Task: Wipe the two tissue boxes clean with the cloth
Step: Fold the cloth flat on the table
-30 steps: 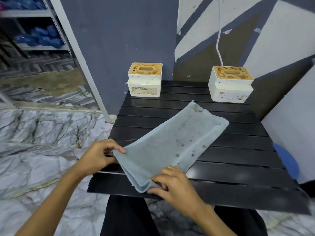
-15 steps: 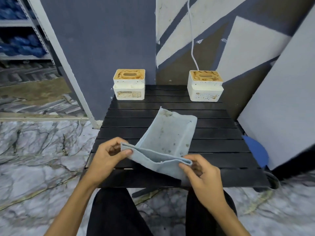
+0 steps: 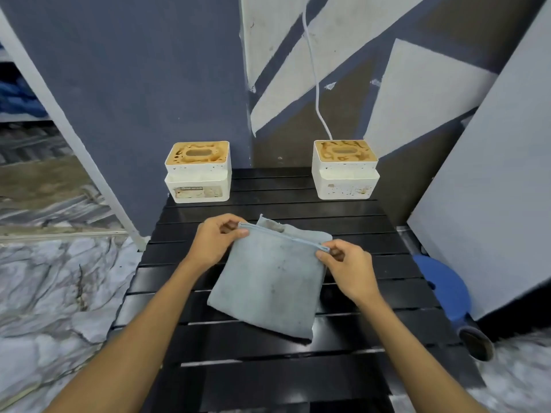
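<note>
Wiping not begun: left hand (image 3: 216,239) and right hand (image 3: 347,269) each pinch a top corner of the folded cloth (image 3: 271,281) at mid-frame on the table (image 3: 298,377), while the first tissue box (image 3: 198,171), upper centre-left, and the second tissue box (image 3: 346,169), upper centre-right, stand unwiped (brown stains on lids, specks on fronts).

Soft, even indoor light — faint shadows, slight blur, wide-angle bending at the edges.

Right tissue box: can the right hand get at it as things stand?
Probably yes: nothing stands between the right hand and the right tissue box, though that hand pinches the cloth together with the left hand.
</note>
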